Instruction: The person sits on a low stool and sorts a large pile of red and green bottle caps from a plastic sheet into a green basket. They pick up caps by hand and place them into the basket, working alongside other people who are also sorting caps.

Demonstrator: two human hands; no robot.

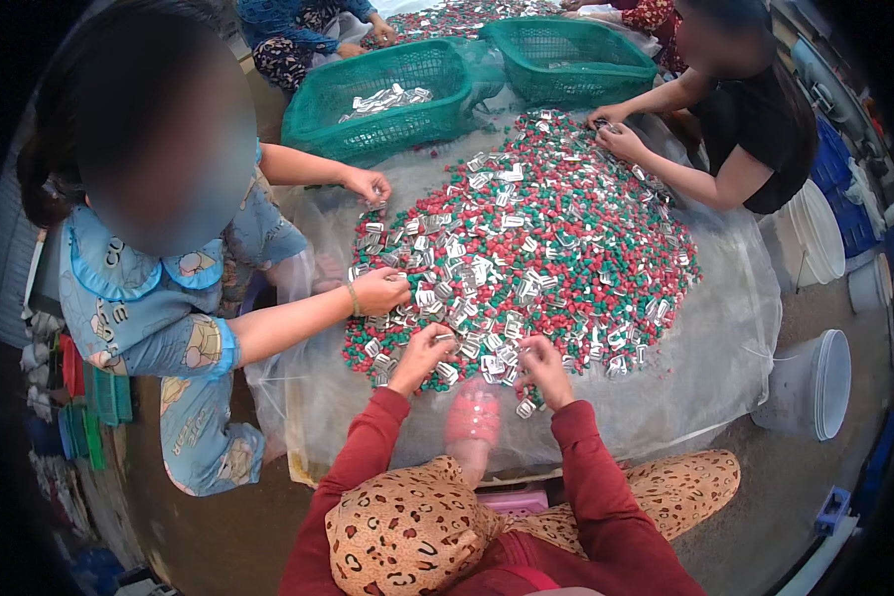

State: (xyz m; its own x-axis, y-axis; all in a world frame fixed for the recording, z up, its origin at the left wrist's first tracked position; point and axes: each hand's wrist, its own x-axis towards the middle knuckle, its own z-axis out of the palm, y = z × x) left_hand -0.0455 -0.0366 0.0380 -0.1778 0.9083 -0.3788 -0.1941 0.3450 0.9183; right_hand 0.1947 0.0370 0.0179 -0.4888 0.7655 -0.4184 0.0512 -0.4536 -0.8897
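Plastic sheeting (720, 382) spreads under the red-green heap (606, 248), and I see silver clips (493, 365) lying between left hand (423, 356) and right hand (544, 369), long axes jumbled, neither hand clearly nearer; both half-curled, any hold I can't tell.

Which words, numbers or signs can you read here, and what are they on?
Blue patterned shirt, person at left: printed letters, which I won't copy out.
Matching trousers: printed letters, likewise not copied.
Silver slotted pieces: any markings too small to read.
Elsewhere: none I can make out.
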